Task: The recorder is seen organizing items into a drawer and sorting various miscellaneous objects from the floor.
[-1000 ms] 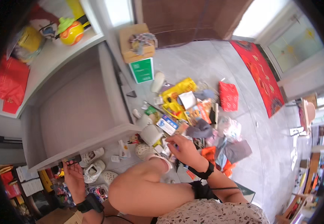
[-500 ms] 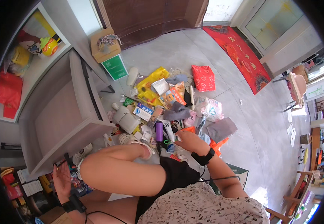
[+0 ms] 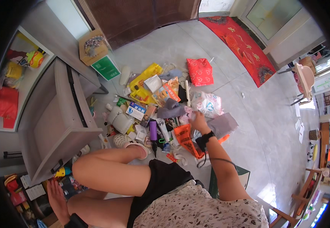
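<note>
The near bag was orange with dark print, the cloth to its right grey. The far pouch was red with pale hearts, the left drawer grey, the near shirt cream with dark sprigs.

My count at the heap: one pink cloth, one white patterned bag, one red heart-print pouch, one purple cylinder, one blue-and-white box. Greyish cloths, at least three. Orange plastic, two patches; I can't tell whether one bag or two. Around it: one white clog, one dark green box, one green-and-white box, one red mat, one pulled-out drawer.
</note>
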Demonstrator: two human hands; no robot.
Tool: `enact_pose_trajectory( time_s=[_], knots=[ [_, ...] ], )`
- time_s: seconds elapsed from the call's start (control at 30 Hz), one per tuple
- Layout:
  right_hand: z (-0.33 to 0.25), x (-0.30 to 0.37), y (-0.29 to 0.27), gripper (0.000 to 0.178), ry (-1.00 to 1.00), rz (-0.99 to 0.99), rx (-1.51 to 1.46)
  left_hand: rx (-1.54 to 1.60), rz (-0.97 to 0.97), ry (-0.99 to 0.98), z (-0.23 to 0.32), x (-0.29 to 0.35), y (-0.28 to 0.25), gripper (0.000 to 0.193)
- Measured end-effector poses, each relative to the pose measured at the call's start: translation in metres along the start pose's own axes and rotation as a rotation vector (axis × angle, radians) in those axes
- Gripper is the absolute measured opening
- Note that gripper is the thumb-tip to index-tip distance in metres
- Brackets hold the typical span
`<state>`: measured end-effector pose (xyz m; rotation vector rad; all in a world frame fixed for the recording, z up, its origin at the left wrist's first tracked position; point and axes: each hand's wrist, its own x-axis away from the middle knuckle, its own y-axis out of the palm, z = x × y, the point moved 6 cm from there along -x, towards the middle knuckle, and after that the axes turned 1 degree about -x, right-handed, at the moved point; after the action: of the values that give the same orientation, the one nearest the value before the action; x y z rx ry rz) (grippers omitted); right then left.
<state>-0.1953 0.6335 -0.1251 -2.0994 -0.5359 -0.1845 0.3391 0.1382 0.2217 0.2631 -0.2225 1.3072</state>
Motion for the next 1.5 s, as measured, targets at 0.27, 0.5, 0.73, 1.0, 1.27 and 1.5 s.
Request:
enact_pose_trajectory(
  time_s=[0.27, 0.5, 0.73, 1.0, 1.27, 1.5],
  knots=[
    [0.062, -0.086, 0.034, 0.078, 0.338, -0.083, 0.145, -0.705, 0.329, 0.063, 0.014, 0.109, -0.077, 0.060],
    [0.054, -0.054, 0.035, 0.053, 0.194, 0.357, -0.035, -1.284, 0.378, -0.187, 0.009, 0.171, -0.032, 0.050],
    [-0.016, 0.032, 0.010, 0.045, -0.107, 0.121, -0.075, -1.209, 0.237, -0.025, -0.024, 0.154, -0.014, 0.052],
    [0.088, 0.013, -0.046, 0.077, 0.726, 0.841, 0.150, -0.851, 0.296, -0.113, -0.021, 0.163, -0.020, 0.060],
    [0.205, -0.031, 0.008, 0.041, 0.849, 0.330, -0.914, -0.715, 0.316, -0.072, -0.034, 0.174, -0.032, 0.061],
    [-0.049, 0.014, -0.122, 0.014, -0.262, 0.643, 0.003, -0.766, 0.352, 0.073, -0.048, 0.157, -0.108, 0.052]
  ],
)
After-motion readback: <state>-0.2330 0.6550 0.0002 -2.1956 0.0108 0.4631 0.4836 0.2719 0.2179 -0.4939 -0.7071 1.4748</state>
